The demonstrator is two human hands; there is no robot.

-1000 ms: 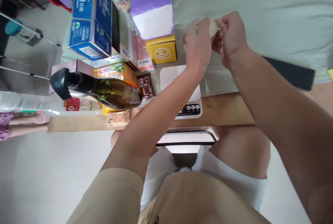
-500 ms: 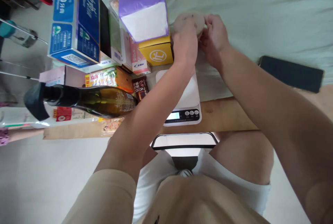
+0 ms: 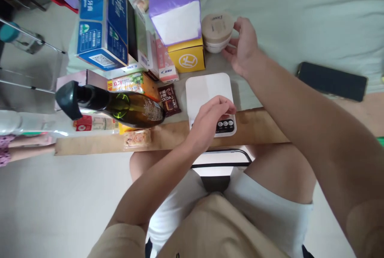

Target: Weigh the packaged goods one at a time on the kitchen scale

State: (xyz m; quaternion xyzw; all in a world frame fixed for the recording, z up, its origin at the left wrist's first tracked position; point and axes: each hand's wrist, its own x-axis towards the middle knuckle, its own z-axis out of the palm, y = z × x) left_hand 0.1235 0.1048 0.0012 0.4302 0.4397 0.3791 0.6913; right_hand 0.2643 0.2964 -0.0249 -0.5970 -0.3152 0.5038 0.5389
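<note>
My left hand (image 3: pixel 210 121) hovers over the near part of a white kitchen scale (image 3: pixel 207 88), with loosely bent fingers and nothing visible in them. It hides the scale's display; several round buttons show beside it. My right hand (image 3: pixel 244 46) is at the right side of a round Dove cream jar (image 3: pixel 218 30) with a beige lid. Its fingers are apart around the jar's edge, and whether they touch it is hard to tell. Left of the jar stands a yellow box (image 3: pixel 187 59) under a purple-and-white tissue pack (image 3: pixel 175 8).
On the left are a blue toothpaste carton (image 3: pixel 102 26), a dark green bottle with a black top (image 3: pixel 135 110), a cocoa packet (image 3: pixel 169 100) and a wrapped snack (image 3: pixel 137 138). A black phone (image 3: pixel 332 81) lies at the right. A wooden edge (image 3: pixel 252 126) runs along the front.
My left hand has left the jar and come back toward me over the scale. My right hand stays by the jar, whose lid is now uncovered. The view has shifted slightly.
</note>
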